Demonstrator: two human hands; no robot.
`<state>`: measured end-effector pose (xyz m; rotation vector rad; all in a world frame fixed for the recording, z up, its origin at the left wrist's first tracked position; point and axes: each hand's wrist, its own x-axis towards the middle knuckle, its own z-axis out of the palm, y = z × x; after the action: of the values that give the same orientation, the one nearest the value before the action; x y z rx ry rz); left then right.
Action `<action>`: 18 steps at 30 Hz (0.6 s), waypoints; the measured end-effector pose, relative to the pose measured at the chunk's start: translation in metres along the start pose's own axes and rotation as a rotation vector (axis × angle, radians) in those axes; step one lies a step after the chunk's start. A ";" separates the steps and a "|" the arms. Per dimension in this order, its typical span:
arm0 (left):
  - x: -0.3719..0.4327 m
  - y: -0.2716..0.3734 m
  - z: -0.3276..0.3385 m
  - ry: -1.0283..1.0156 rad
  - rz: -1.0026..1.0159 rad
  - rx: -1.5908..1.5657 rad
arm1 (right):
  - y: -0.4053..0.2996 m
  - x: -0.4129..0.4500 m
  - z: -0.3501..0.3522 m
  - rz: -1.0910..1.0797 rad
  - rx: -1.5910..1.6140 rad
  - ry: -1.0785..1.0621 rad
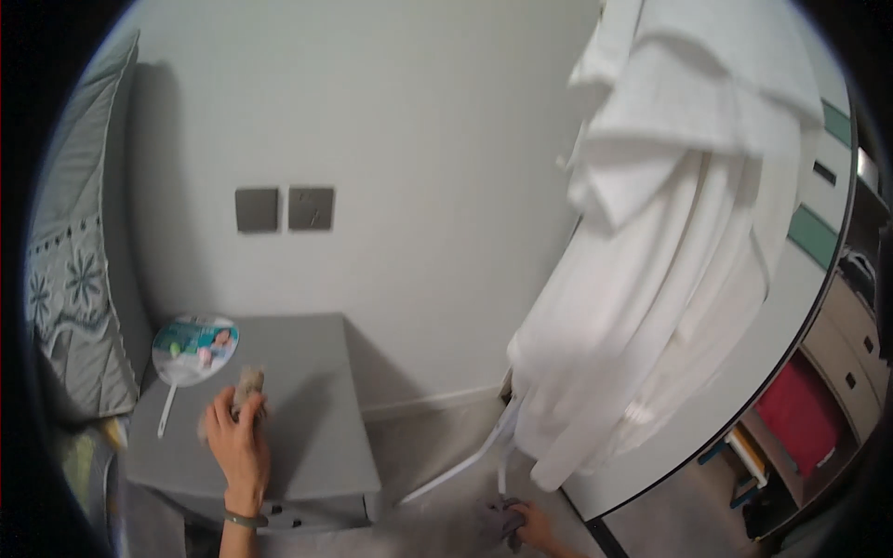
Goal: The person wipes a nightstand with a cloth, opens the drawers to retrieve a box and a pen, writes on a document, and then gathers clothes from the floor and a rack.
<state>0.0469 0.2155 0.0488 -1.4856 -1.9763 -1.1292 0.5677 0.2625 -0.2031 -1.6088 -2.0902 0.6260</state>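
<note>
My left hand (pixel 237 432) wears a dark green bangle and grips a small fuzzy beige object (pixel 250 382), perhaps a soft toy, above the top of a grey nightstand (pixel 314 446). Just beyond that hand lies a printed hand fan (pixel 187 352) with a white handle. At the bottom of the view, my right hand (pixel 536 530) holds a greyish-purple cloth (pixel 508 515) low beside the nightstand. The cloth is blurred, and part of the right hand is cut off by the lower edge.
White garments (pixel 649 279) hang on the right above white stand legs (pixel 460 471). Behind them is a white cabinet panel (pixel 788 321) with green patches. Two grey wall plates (pixel 284 209) sit above the nightstand. A quilted headboard cushion (pixel 84 258) stands left; shelves with a red item (pixel 801 415) are far right.
</note>
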 end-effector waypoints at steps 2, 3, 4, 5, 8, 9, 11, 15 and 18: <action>0.012 0.015 0.010 -0.099 0.011 -0.027 | -0.002 0.000 -0.027 -0.008 0.157 0.041; 0.010 0.019 0.013 -0.215 0.015 -0.002 | -0.009 -0.002 -0.040 -0.032 0.343 0.040; -0.003 -0.016 0.015 -0.278 0.022 0.042 | -0.061 0.002 -0.044 -0.022 0.393 0.005; -0.015 -0.042 0.022 -0.338 0.029 0.059 | -0.098 -0.005 -0.058 -0.038 0.400 0.004; 0.003 -0.004 0.004 -0.470 -0.046 -0.046 | -0.136 -0.035 -0.114 -0.061 0.182 0.019; 0.024 0.018 -0.010 -0.464 -0.031 -0.064 | -0.133 -0.053 -0.120 -0.221 -0.085 0.159; 0.071 0.061 -0.051 -0.387 0.001 -0.039 | -0.172 -0.071 -0.157 -0.013 0.081 -0.191; 0.212 0.206 -0.151 -0.300 0.088 -0.349 | -0.231 -0.105 -0.238 0.128 0.254 -0.222; 0.305 0.300 -0.246 -0.141 0.218 -0.620 | -0.274 -0.127 -0.295 0.181 0.413 -0.187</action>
<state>0.1891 0.2275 0.5218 -2.0732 -1.5563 -1.6654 0.5565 0.1041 0.1881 -1.5505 -1.7902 1.2221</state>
